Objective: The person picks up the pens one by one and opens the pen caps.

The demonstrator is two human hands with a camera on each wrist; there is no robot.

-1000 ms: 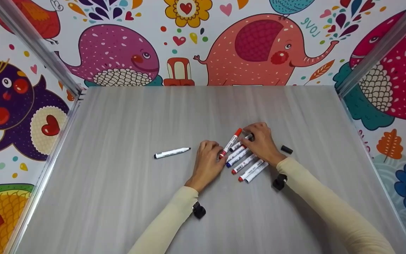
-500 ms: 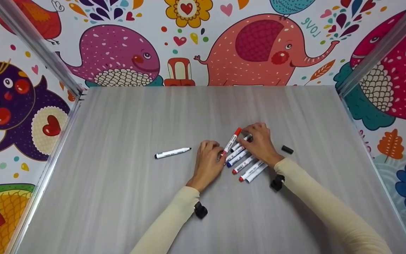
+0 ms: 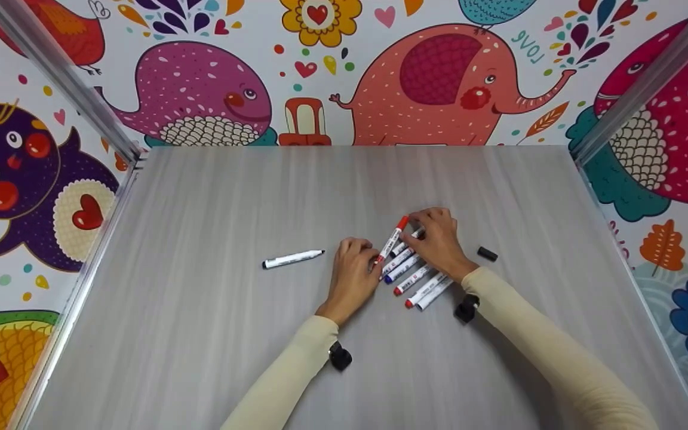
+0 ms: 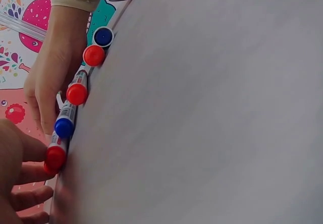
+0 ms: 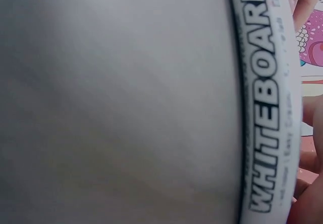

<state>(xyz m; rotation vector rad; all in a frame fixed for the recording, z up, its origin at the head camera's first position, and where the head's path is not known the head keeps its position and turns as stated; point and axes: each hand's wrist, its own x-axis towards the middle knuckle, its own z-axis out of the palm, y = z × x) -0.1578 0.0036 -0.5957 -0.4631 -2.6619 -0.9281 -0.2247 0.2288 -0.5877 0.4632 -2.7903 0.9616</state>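
Observation:
My left hand [image 3: 356,272] rests left of the marker row and pinches the lower end of a red-capped whiteboard marker [image 3: 393,240], which slants up to the right. The right hand [image 3: 439,239] arches over the row with curled fingers, its thumb and fingers around the upper end of a white marker [image 3: 399,248] beside that one. Below lie a blue-ended marker [image 3: 401,269], a red-ended marker [image 3: 412,279] and several others, side by side. In the left wrist view, their red and blue ends line up, one red end [image 4: 55,157] by my left fingers. My right palm hides their upper ends.
An uncapped black marker [image 3: 293,259] lies apart on the left, its tip pointing right. A loose black cap [image 3: 487,254] lies right of the right hand. Patterned walls [image 3: 314,71] border the grey table [image 3: 230,334] at the back and sides.
The right hand and wrist have shifted slightly left over the markers. The red-capped marker has tilted or shifted very slightly; the left hand stays nearly still.

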